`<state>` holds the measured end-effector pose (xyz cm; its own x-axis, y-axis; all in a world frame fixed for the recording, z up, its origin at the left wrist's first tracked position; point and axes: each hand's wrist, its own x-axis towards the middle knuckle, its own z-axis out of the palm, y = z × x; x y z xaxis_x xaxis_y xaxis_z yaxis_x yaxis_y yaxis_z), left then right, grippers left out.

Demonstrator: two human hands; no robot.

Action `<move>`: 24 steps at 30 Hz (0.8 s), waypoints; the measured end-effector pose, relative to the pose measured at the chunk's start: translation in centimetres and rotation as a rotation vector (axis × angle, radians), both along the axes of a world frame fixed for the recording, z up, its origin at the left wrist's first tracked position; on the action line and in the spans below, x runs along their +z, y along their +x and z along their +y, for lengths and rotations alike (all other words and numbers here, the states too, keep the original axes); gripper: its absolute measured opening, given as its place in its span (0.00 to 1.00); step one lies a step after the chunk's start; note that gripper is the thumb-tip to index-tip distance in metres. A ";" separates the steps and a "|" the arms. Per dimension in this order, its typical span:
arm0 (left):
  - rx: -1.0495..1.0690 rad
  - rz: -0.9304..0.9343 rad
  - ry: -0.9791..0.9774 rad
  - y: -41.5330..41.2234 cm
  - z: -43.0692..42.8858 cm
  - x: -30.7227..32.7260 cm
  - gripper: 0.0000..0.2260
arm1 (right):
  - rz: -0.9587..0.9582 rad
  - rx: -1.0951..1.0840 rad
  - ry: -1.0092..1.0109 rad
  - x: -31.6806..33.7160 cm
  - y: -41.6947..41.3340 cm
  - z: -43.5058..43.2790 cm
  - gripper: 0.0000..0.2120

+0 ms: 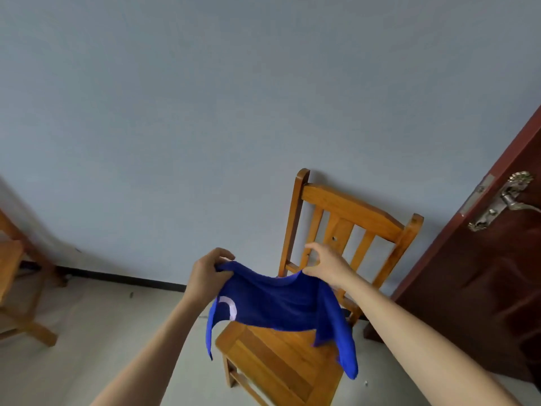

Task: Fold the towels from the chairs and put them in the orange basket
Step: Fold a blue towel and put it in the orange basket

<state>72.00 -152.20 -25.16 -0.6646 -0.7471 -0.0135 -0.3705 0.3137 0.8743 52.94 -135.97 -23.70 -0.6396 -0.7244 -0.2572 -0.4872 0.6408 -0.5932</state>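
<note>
Looks like the fold is just getting started. The left hand (209,273) and right hand (328,265) each pinch 1 top corner of the blue towel (272,300), so it sags between them with its ends hanging below both wrists. The chair (345,212) sits just beyond and under the hands. Next move is probably bringing the 2 corners together. The orange basket isn't in view.

This looks like a plain, sparsely furnished room in a home. A bare pale blue-grey wall (205,112) meets a light floor (102,317) along a black skirting board (123,278). A slatted wooden chair (345,208) stands against the wall. A second wooden chair (11,259) shows at the left edge, and a dark red-brown door (483,288) with an ornate metal handle (503,200) is on the right.
</note>
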 end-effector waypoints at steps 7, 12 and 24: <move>-0.208 -0.144 -0.083 -3.9 2.5 0.3 0.07 | -0.217 0.179 -0.237 -2.8 4.4 -2.4 0.12; -0.129 -0.113 0.048 -3.5 2.7 -2.2 0.08 | -0.242 0.075 -0.355 -1.8 3.5 -1.6 0.07; 0.030 -0.056 0.344 -3.3 2.0 -9.1 0.09 | -0.018 0.200 -0.135 3.8 -2.7 0.5 0.18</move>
<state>68.74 -150.24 -34.23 -0.6335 -0.7114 -0.3042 -0.4258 -0.0076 0.9048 50.22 -135.50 -19.87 -0.4756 -0.8650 -0.1599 -0.5850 0.4468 -0.6768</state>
